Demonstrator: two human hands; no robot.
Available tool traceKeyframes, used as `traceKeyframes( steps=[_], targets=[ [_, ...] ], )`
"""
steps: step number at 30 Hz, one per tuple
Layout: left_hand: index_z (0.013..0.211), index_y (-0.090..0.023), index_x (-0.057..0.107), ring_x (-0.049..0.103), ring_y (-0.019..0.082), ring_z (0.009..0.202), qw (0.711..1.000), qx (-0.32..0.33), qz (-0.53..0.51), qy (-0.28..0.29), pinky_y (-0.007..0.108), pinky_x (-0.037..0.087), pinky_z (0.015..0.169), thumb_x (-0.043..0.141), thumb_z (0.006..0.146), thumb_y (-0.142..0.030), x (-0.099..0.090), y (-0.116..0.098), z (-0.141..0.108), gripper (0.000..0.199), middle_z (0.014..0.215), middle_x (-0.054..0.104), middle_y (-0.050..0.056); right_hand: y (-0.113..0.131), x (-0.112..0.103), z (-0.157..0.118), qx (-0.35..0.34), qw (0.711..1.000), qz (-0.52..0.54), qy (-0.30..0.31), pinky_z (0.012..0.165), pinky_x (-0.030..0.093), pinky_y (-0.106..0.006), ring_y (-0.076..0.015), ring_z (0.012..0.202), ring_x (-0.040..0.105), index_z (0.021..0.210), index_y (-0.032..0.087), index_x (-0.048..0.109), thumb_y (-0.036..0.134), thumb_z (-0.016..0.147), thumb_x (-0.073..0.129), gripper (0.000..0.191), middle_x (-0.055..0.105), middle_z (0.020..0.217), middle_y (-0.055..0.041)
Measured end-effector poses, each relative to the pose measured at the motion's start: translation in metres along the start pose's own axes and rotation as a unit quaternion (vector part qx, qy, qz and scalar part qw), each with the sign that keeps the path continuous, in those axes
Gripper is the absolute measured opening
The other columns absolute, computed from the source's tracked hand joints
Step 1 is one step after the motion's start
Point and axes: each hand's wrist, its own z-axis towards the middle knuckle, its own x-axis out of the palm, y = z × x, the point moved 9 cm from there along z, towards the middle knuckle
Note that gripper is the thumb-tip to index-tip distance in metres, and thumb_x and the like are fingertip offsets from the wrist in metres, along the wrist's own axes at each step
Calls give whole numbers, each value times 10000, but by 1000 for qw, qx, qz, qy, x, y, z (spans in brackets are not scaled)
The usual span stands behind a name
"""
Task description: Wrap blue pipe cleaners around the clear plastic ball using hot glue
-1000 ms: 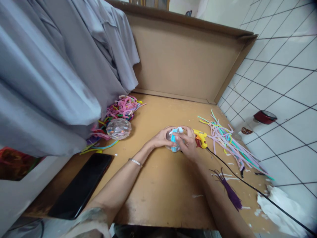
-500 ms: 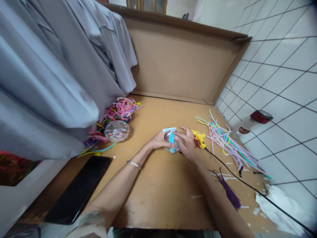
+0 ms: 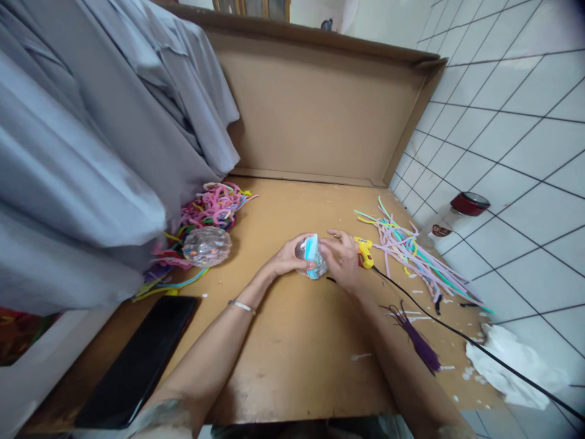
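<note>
Between my hands, over the middle of the table, is a small clear round container (image 3: 321,266) with a light blue and white strip (image 3: 311,256) running down its near side. My left hand (image 3: 291,256) is closed around the container's left side, its thumb pressing on the strip. From the right, my right hand (image 3: 343,261) touches the container with bent fingers and thumb; its fingertips are partly hidden. Just beyond that hand lies a yellow glue gun (image 3: 364,252), its black cord (image 3: 427,327) trailing to the lower right.
A faceted clear bowl (image 3: 207,246) stands by a heap of pink pipe cleaners (image 3: 214,207) on the left. Nearer lies a black phone (image 3: 139,360). Pastel pipe cleaners (image 3: 411,250), a purple bundle (image 3: 421,344), a red-lidded jar (image 3: 450,222) and white tissue (image 3: 512,366) are on the right.
The light strip across the container's top no longer shows; the blue strip stands more upright. My right fingers have shifted slightly off the strip to the container's right side. The view has turned slightly.
</note>
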Motion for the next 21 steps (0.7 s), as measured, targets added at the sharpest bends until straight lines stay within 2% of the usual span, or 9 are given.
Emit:
traceKeyframes(
  steps=[2,4,7,10,12,15,18,21],
  targets=[
    [1266,-128,503,583,263,1114,1000,0,-16,-5,377,444,1001,850,490,-326,0,1,1,873,1216,610,112,-28,-20,3,74,995,-33,-58,904,451,-436,-253,990,605,951,191,717,400,929,445,343,669,997,-129],
    [1267,-124,498,571,279,1148,1000,-1,-29,-4,387,427,1028,859,476,-335,0,2,2,895,1243,599,123,-56,-36,2,149,977,-131,-84,884,454,-467,-303,982,612,939,140,701,428,901,484,362,672,973,-178],
    [1266,-130,503,548,297,1191,1000,1,-24,-12,394,409,1054,873,452,-344,-2,4,3,920,1275,585,124,-90,-41,-4,246,927,-284,-18,812,466,-488,-374,944,638,960,75,679,533,837,568,487,667,947,-255],
    [1278,-140,504,551,297,1187,1000,4,-30,-3,401,411,1048,872,472,-359,0,4,3,912,1269,592,117,-109,-32,-14,311,881,-348,73,737,486,-456,-401,925,661,1029,14,649,603,846,516,631,664,990,-298],
    [1291,-130,494,563,292,1163,999,8,-46,2,404,418,1035,866,490,-366,1,3,2,914,1255,598,122,-117,-27,-19,346,861,-355,112,745,492,-424,-392,961,665,1062,14,638,613,844,512,649,671,1034,-284],
    [1289,-118,499,568,289,1143,999,11,-38,0,404,416,1032,870,488,-358,1,1,2,915,1234,607,124,-128,-23,-25,389,849,-328,142,787,490,-383,-365,1030,657,1080,49,642,596,847,511,609,686,1080,-247],
    [1265,-129,528,548,296,1170,1000,9,-6,-11,405,394,1054,879,473,-337,-2,1,2,891,1249,601,114,-135,-23,-27,412,849,-300,141,797,486,-376,-361,1061,646,1081,76,648,549,836,530,546,684,1117,-232],
    [1264,-131,525,546,296,1177,1000,9,-9,-12,407,390,1060,876,474,-327,-3,2,3,887,1251,601,117,-136,-28,-26,412,859,-283,111,766,484,-378,-354,1006,661,1097,84,636,502,794,574,521,693,1082,-224]
  ],
)
